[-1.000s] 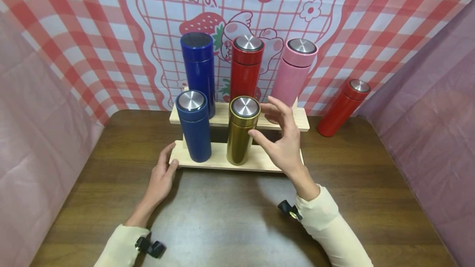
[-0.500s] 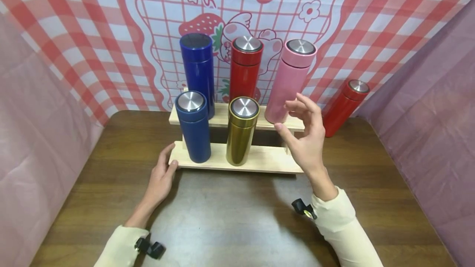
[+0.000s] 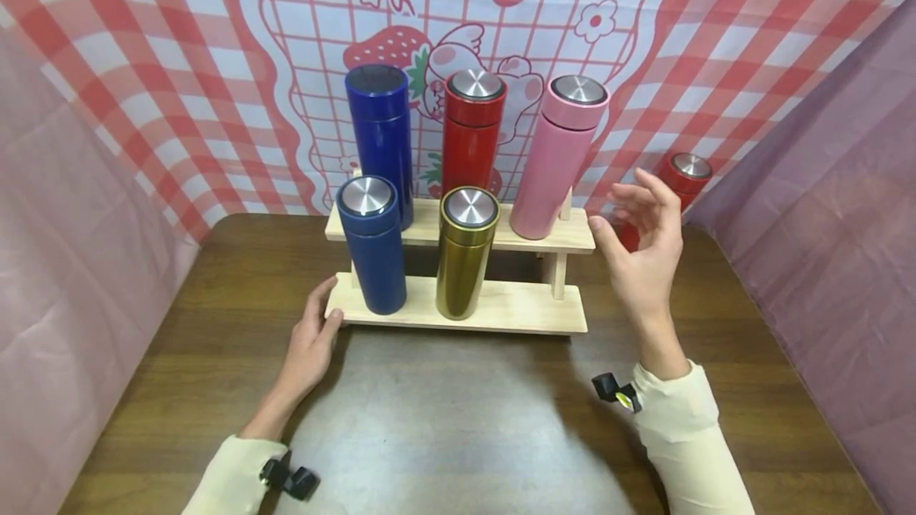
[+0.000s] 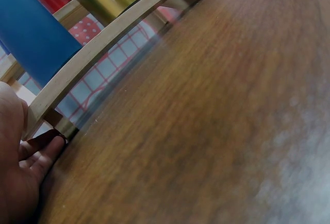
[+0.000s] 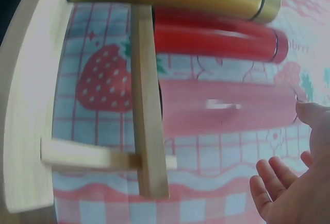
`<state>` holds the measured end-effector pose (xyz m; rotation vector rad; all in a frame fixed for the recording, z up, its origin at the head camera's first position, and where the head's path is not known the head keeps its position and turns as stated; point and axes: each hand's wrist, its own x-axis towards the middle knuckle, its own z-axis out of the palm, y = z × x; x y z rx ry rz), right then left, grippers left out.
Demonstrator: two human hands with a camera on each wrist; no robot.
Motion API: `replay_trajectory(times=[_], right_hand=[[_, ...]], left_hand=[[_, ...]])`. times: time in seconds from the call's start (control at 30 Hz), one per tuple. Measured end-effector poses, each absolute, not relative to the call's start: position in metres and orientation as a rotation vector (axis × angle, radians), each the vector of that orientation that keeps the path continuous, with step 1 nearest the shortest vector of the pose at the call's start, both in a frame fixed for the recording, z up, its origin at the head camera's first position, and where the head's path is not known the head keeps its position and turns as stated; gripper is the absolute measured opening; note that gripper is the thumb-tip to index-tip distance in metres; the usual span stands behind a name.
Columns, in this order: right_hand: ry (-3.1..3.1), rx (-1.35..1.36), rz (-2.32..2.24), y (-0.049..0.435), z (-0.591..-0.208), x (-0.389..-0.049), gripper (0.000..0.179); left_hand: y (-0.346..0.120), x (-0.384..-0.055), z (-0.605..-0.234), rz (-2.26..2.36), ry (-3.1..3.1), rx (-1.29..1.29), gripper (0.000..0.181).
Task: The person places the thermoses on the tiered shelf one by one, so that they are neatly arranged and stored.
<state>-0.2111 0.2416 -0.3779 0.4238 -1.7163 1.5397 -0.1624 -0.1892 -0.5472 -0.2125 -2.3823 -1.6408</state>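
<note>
My left hand (image 3: 312, 340) grips the left end of a two-step wooden rack (image 3: 533, 307), with fingers under the lower board in the left wrist view. A matte blue thermos flask (image 3: 372, 253) and a gold flask (image 3: 463, 269) stand upright on that lower step. On the upper step are a glossy dark blue flask (image 3: 382, 141), a red flask (image 3: 474, 137) and a pink flask (image 3: 554, 161). My right hand (image 3: 647, 261) hovers right of the rack, fingers loosely bent and holding nothing. It partly covers another red flask (image 3: 688, 173) standing on the table.
The brown wooden table (image 3: 444, 420) stretches in front of the rack. A red-and-white checked strawberry cloth (image 3: 286, 46) hangs close behind it. Pink curtains (image 3: 823, 245) close off both sides.
My right hand has drawn away from beside the gold flask, passing the pink one, to the right in front of the lone red flask. The left hand stays on the rack.
</note>
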Motion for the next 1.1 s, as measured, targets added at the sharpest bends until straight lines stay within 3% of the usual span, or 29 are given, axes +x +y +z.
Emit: replay_trajectory(times=[0.43, 0.8, 1.1], right_hand=[[-1.833, 0.224, 1.286, 0.275, -0.387, -0.227, 0.066], [-1.824, 0.144, 1.192, 0.275, -0.362, -0.215, 0.057], [-1.780, -0.025, 1.202, 0.304, -0.364, -0.225, 0.057]], left_hand=[[-0.195, -0.169, -0.566, -1.620, -2.362, -0.249, 0.053], [-0.187, -0.159, -0.543, -1.638, -2.397, -0.190, 0.053], [-0.185, -0.157, -0.535, -1.658, -2.413, -0.170, 0.053]])
